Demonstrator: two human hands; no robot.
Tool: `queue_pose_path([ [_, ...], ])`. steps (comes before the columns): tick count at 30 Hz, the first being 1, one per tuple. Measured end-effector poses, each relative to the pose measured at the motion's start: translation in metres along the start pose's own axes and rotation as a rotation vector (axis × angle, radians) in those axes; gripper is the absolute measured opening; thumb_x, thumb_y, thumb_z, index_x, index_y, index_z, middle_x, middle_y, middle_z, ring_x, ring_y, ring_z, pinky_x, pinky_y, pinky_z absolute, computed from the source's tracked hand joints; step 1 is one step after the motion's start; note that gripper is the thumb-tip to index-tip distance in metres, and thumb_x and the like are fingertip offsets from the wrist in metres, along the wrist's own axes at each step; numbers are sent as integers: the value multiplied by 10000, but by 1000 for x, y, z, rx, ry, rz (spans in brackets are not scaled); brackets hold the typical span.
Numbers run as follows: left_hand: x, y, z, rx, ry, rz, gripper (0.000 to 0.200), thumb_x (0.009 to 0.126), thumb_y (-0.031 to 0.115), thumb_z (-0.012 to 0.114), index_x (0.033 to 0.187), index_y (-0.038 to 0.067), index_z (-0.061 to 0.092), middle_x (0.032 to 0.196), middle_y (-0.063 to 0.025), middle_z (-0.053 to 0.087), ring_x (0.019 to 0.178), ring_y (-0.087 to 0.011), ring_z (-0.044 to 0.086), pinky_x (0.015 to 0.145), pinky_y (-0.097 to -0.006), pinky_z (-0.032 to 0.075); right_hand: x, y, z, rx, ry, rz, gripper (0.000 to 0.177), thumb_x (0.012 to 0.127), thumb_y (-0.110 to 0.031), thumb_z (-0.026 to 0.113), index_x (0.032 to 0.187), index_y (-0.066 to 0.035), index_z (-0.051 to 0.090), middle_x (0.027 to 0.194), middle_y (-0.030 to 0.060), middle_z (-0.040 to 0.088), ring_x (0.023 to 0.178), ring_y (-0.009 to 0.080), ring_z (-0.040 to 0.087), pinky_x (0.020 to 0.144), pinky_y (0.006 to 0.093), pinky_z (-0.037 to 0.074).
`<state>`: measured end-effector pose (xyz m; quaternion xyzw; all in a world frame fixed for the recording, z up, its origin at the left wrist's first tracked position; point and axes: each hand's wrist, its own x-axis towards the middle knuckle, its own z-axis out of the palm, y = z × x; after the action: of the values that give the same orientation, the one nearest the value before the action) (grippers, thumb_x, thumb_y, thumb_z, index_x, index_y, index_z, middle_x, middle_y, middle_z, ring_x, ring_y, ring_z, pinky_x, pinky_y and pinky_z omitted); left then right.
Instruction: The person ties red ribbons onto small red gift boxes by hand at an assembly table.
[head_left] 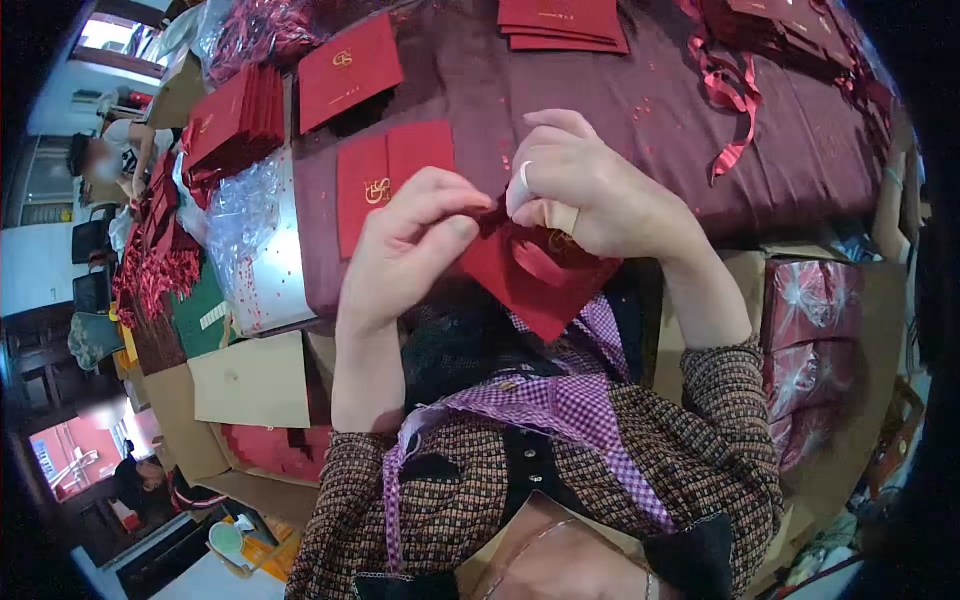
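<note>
A red card-like pouch (pixel 545 300) with a gold emblem hangs tilted below my hands, one corner pointing toward my body. A loop of red ribbon (pixel 538 265) lies across its face. My left hand (pixel 410 245) is closed, thumb and forefinger pinching a dark red end of the ribbon by the pouch's upper edge. Just right of it, my right hand (pixel 590 185), with a ring and a tan finger wrap, curls its fingers around the same ribbon; the fingertips are partly hidden. Behind my left hand lies a red folder (pixel 360 185) with a gold emblem.
Red pouches (pixel 565 25) and a loose ribbon (pixel 735 100) lie on the maroon-covered table (pixel 610 85). A stack of red pouches (pixel 235 125) stands left beside clear plastic (pixel 245 205). Wrapped red packs (pixel 810 310) fill a right-hand carton. A person (pixel 130 145) sits far left.
</note>
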<state>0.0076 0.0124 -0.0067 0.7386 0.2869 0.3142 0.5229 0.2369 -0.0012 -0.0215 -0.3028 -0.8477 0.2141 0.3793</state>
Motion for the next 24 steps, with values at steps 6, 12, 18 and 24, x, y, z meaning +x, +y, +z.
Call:
queue_pose_path([
  [6,3,-18,1,80,-100,-26,174,839,-45,542,992,-34,624,855,-82,545,826,-174,558,738,-265,446,4,-4,-4,-47,-41,-42,120,737,-58,674,800,-98,581,788,18,567,868,210,587,1031,470,324],
  [12,4,-7,-3,102,-278,65,206,797,-3,555,989,-32,622,917,-114,509,901,-233,535,793,-307,437,8,-11,-1,-78,-24,-77,137,707,-65,688,774,-105,575,741,10,540,866,201,576,1023,467,332],
  [18,-3,-9,-4,156,-322,78,107,771,38,596,863,-14,611,934,-136,527,943,-300,540,820,-372,438,10,-14,3,-94,-66,-131,140,711,-86,703,777,-98,581,763,26,559,873,215,579,1022,485,333],
  [24,-14,-28,-15,-325,-43,-223,70,831,34,568,839,-31,593,966,-60,563,835,-132,544,728,-263,440,6,-27,-1,175,-220,-208,115,779,-132,689,837,-107,592,798,10,558,858,211,574,1024,501,321],
])
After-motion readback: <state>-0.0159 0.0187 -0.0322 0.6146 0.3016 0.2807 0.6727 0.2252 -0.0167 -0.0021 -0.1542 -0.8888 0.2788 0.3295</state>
